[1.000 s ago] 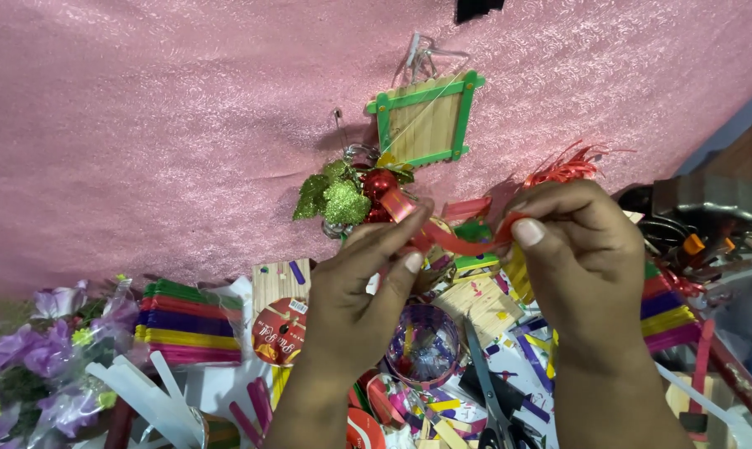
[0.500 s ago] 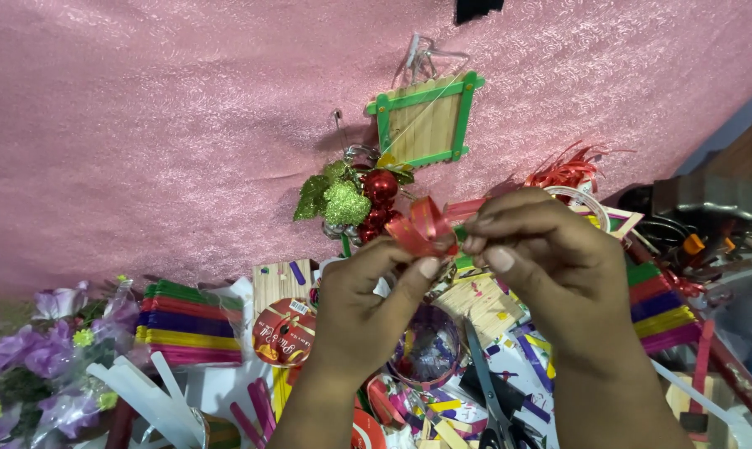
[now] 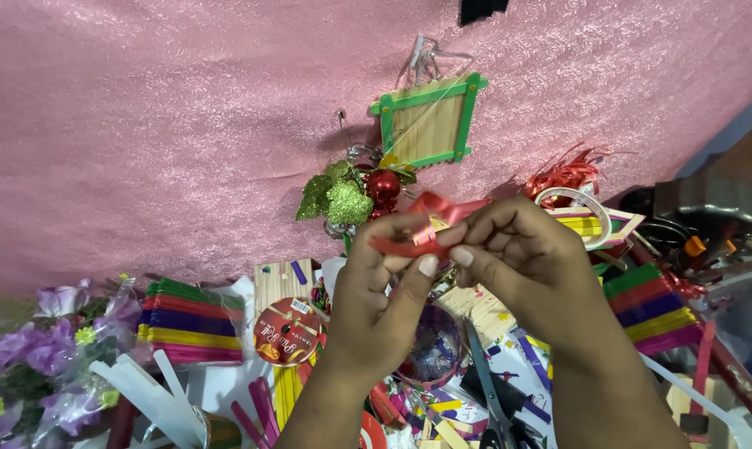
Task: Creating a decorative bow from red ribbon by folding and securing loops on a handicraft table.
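Observation:
My left hand [image 3: 380, 303] and my right hand [image 3: 530, 266] meet at the middle of the view, fingertips touching, and both pinch a shiny red ribbon [image 3: 430, 224] folded into loops between them. Just behind the ribbon lies a cluster of green glitter leaves [image 3: 336, 198] with a red ball ornament [image 3: 383, 186]. Above that sits a small frame of wooden sticks with a green border [image 3: 430, 120] on the pink glittery cloth [image 3: 143, 125].
Stacks of coloured craft sticks [image 3: 189, 323] lie at the left and more [image 3: 654, 308] at the right. A red ribbon spool [image 3: 286, 331], scissors [image 3: 492, 399], purple artificial flowers [image 3: 35, 349] and white glue sticks [image 3: 143, 391] crowd the near side. A curled red ribbon bow [image 3: 563, 173] sits at the right.
My hands came together from apart. The ribbon, stretched out straight a second ago, is folded into loops and pinched between both hands' fingertips.

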